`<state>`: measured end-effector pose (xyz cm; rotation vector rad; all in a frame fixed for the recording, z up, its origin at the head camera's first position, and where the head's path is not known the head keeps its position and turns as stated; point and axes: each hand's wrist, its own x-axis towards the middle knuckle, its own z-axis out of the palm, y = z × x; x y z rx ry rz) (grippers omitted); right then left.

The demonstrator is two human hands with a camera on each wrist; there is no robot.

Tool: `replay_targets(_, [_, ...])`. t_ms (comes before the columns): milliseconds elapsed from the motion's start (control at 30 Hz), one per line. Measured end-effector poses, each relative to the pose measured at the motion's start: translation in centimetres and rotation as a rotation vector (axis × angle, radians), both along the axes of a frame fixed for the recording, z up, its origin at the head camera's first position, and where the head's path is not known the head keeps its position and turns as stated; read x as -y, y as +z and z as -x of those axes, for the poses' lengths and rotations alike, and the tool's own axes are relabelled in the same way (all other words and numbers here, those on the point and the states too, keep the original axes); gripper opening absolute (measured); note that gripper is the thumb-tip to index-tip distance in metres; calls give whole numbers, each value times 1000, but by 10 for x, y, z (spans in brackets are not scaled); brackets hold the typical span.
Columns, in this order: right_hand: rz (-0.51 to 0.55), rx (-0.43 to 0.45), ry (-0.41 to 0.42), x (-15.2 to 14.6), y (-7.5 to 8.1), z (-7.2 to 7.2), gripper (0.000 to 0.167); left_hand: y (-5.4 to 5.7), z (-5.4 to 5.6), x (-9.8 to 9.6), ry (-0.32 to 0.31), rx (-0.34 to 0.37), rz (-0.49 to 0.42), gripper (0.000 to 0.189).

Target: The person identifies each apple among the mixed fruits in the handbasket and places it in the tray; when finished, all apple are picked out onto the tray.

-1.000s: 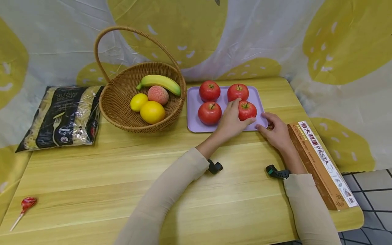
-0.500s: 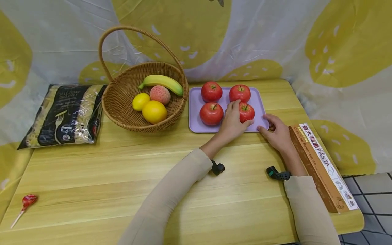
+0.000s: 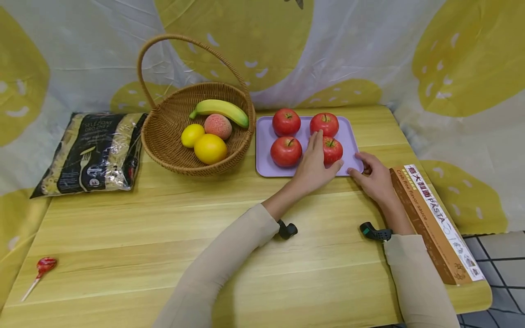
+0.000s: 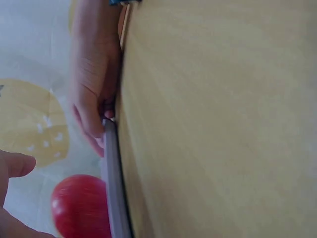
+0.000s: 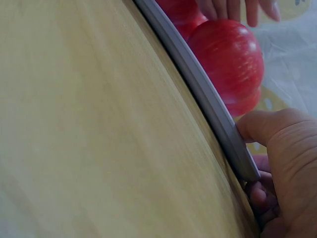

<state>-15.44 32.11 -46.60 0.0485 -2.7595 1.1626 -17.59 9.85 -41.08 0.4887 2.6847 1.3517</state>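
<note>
Several red apples stand in two rows on a lilac tray (image 3: 349,141). My left hand (image 3: 314,165) is beside the front right apple (image 3: 333,151), its fingers straight and thumb spread, partly hiding it. A gap shows between the left thumb (image 4: 20,164) and this apple (image 4: 81,208) in the left wrist view. At the tray's front right corner, my right hand (image 3: 378,181) pinches the rim, thumb above and curled fingers below. Left of my left hand sits the front left apple (image 3: 285,151); the two back apples (image 3: 286,122) are behind.
A handled wicker basket (image 3: 164,157) holds a banana (image 3: 221,109), a peach (image 3: 218,126) and two yellow fruits (image 3: 210,149). Further left lies a pasta bag (image 3: 90,155). A lollipop (image 3: 46,265) is near the left edge, a long pasta box (image 3: 436,223) along the right.
My left fingers have loosened and straightened away from the front right apple. My right hand keeps its pinch on the tray. The view has shifted slightly.
</note>
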Motion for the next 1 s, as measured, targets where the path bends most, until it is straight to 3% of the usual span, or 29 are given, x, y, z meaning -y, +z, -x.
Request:
replay_targets(267, [-6, 12, 11, -3, 0, 0, 56, 14, -15, 46, -128, -11, -45, 80])
replay_targets(467, [-27, 37, 18, -7, 0, 2, 57, 19, -24, 102, -240, -13, -156, 52])
replay_targets(667, [-36, 39, 12, -7, 2, 2, 56, 29, -37, 167, -321, -101, -124, 31])
replay_targets(833, [-73, 54, 16, -9, 7, 2, 58, 47, -50, 217, -272, -201, -102, 26])
replay_targets(933, [-115, 95, 18, -11, 15, 2, 61, 63, -54, 247, -199, -273, -71, 28])
replay_targets(1000, [-129, 127, 37, -12, 24, 1, 63, 73, -54, 269, -121, -321, 1, 30])
